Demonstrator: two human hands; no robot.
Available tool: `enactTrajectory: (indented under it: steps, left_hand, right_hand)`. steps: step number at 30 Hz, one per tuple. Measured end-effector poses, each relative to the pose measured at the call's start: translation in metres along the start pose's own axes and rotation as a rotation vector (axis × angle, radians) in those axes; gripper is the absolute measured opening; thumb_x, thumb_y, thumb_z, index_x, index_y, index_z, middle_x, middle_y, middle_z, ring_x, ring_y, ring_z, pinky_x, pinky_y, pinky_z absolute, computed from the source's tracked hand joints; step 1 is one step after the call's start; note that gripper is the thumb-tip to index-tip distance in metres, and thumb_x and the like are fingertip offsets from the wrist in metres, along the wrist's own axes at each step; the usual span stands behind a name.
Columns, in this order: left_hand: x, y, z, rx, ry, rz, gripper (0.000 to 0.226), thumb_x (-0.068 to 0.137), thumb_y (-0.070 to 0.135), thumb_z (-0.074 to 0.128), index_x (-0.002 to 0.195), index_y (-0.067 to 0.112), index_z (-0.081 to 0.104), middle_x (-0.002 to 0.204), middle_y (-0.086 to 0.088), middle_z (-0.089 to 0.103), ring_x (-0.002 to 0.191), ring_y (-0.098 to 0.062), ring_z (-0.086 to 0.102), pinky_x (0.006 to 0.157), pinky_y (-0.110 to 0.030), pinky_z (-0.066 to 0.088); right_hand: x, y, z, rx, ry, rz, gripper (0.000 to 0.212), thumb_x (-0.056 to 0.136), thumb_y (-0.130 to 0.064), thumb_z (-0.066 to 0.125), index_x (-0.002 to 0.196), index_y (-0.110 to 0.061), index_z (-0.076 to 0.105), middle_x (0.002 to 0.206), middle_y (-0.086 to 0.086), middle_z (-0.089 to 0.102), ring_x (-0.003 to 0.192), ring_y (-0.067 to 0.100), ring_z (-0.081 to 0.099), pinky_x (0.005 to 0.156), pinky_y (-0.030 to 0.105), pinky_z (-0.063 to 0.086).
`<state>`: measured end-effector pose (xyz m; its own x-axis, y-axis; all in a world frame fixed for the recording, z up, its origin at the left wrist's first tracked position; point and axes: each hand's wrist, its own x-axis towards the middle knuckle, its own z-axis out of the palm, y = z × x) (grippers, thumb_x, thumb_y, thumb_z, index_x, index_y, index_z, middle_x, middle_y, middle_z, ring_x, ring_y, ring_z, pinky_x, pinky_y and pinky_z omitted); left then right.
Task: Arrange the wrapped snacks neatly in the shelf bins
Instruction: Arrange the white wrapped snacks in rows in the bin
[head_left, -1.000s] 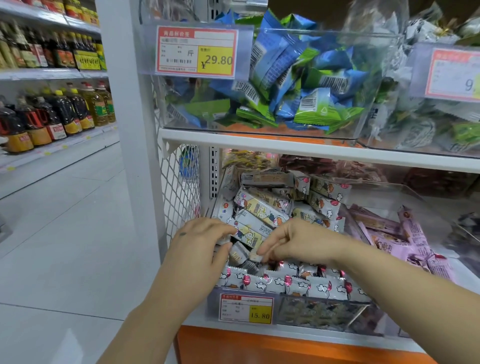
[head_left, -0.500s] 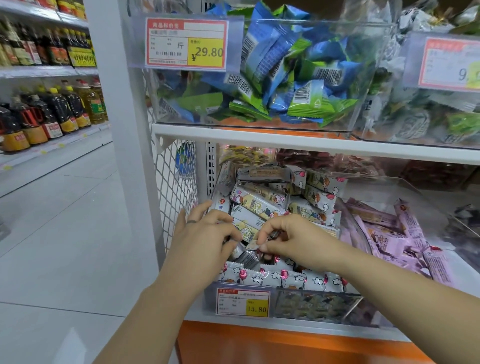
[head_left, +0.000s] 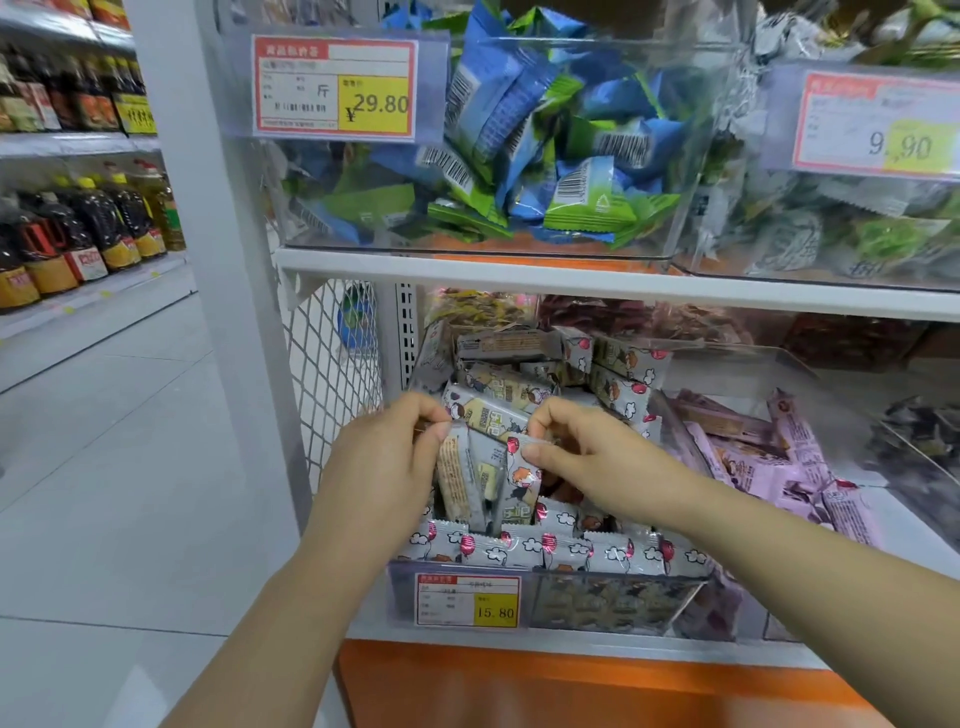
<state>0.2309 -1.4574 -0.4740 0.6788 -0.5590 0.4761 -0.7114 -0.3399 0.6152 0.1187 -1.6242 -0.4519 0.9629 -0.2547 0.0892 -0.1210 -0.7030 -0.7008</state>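
A clear shelf bin (head_left: 613, 597) on the lower shelf holds several grey wrapped snacks with cartoon prints. A neat upright row of them (head_left: 550, 551) lines the bin's front wall, and a loose pile (head_left: 519, 384) lies behind. My left hand (head_left: 384, 467) pinches the top of an upright grey snack (head_left: 454, 478) at the bin's left side. My right hand (head_left: 587, 462) pinches the top corner of another upright grey snack (head_left: 519, 488) right beside it. Both snacks stand just behind the front row.
A neighbouring bin to the right holds pink wrapped snacks (head_left: 769, 467). The upper shelf carries a bin of blue and green packets (head_left: 545, 156) and a bin of pale packets (head_left: 831, 228). A wire mesh panel (head_left: 332, 374) and white post (head_left: 228, 260) flank the left. Oil bottles (head_left: 88, 228) stand across the aisle.
Both hands have lifted a little from low in the bin. Each now pinches an upright grey snack by its top, held side by side.
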Motion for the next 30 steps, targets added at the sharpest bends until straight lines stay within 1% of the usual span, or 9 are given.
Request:
enactTrajectory:
  steps: [4,8,11,15,18,20,25,28,30]
  left_hand:
    - [-0.001,0.002,0.000,0.047,-0.046,0.021,0.006,0.091,0.031,0.048,0.089,0.033,0.054,0.076,0.010,0.063,0.078,-0.014,0.057,0.072,-0.038,0.048]
    - [-0.007,0.006,0.006,0.146,-0.114,0.083,0.008,0.093,0.030,0.051,0.087,0.032,0.055,0.068,0.017,0.055,0.070,0.002,0.047,0.088,-0.027,0.034]
    - [-0.008,0.004,0.006,0.174,-0.120,0.107,0.011,0.094,0.028,0.051,0.084,0.033,0.053,0.064,0.016,0.055,0.067,0.007,0.041,0.095,-0.027,0.029]
    - [-0.008,0.006,0.003,0.183,-0.149,0.095,0.011,0.096,0.026,0.047,0.092,0.026,0.057,0.069,0.011,0.058,0.074,-0.007,0.055,0.088,-0.025,0.036]
    - [-0.005,0.007,-0.003,0.127,-0.168,0.020,0.012,0.098,0.028,0.039,0.093,0.028,0.050,0.065,0.008,0.060,0.063,-0.001,0.058,0.058,-0.012,0.041]
    - [-0.004,0.009,-0.007,0.045,-0.162,-0.042,0.014,0.099,0.027,0.036,0.089,0.033,0.044,0.061,0.006,0.063,0.055,-0.001,0.058,0.050,-0.017,0.042]
    - [-0.006,0.012,-0.013,-0.173,-0.148,-0.156,0.018,0.100,0.025,0.031,0.084,0.030,0.038,0.064,0.000,0.069,0.056,-0.023,0.058,0.046,-0.021,0.039]
    - [-0.007,0.012,-0.015,-0.243,-0.164,-0.191,0.017,0.100,0.027,0.030,0.085,0.028,0.039,0.067,-0.002,0.069,0.043,-0.014,0.046,0.044,-0.025,0.039]
    - [-0.006,0.012,-0.015,-0.264,-0.172,-0.187,0.017,0.100,0.027,0.031,0.085,0.026,0.040,0.071,-0.003,0.069,0.054,-0.021,0.056,0.051,-0.034,0.045]
  right_hand:
    - [0.003,0.004,-0.001,-0.090,0.009,-0.035,0.012,0.094,-0.027,0.053,0.086,-0.018,0.050,0.065,-0.010,0.044,0.053,0.002,0.035,0.053,0.016,0.031]
    - [0.004,0.008,-0.002,-0.164,-0.030,-0.053,0.015,0.094,-0.029,0.054,0.080,-0.031,0.049,0.068,-0.013,0.046,0.055,-0.002,0.041,0.055,0.015,0.032]
    - [0.005,0.009,-0.004,-0.186,-0.061,-0.048,0.012,0.093,-0.030,0.055,0.082,-0.029,0.052,0.067,-0.012,0.047,0.054,0.001,0.040,0.054,0.015,0.033]
    - [0.002,0.006,-0.007,-0.209,-0.144,-0.053,0.014,0.094,-0.028,0.054,0.080,-0.024,0.054,0.062,-0.010,0.048,0.051,0.002,0.040,0.053,0.015,0.034]
    - [0.000,0.001,-0.009,-0.232,-0.187,-0.072,0.023,0.095,-0.026,0.053,0.073,-0.033,0.047,0.059,-0.010,0.046,0.049,0.000,0.041,0.052,0.013,0.032]
    - [-0.001,0.001,-0.009,-0.259,-0.182,-0.078,0.020,0.095,-0.027,0.052,0.076,-0.031,0.048,0.061,-0.010,0.046,0.050,0.000,0.041,0.052,0.014,0.032]
    - [-0.002,0.006,0.000,-0.265,-0.179,-0.076,0.022,0.098,-0.032,0.044,0.079,-0.022,0.047,0.065,-0.001,0.046,0.053,0.006,0.036,0.054,0.023,0.030]
    - [-0.004,0.006,-0.003,-0.212,-0.209,-0.049,0.022,0.098,-0.033,0.043,0.078,-0.025,0.048,0.063,-0.003,0.044,0.051,0.006,0.035,0.053,0.022,0.030]
    - [-0.005,0.005,-0.005,-0.202,-0.223,-0.047,0.021,0.098,-0.033,0.044,0.080,-0.024,0.050,0.063,-0.003,0.044,0.052,0.009,0.035,0.054,0.025,0.031]
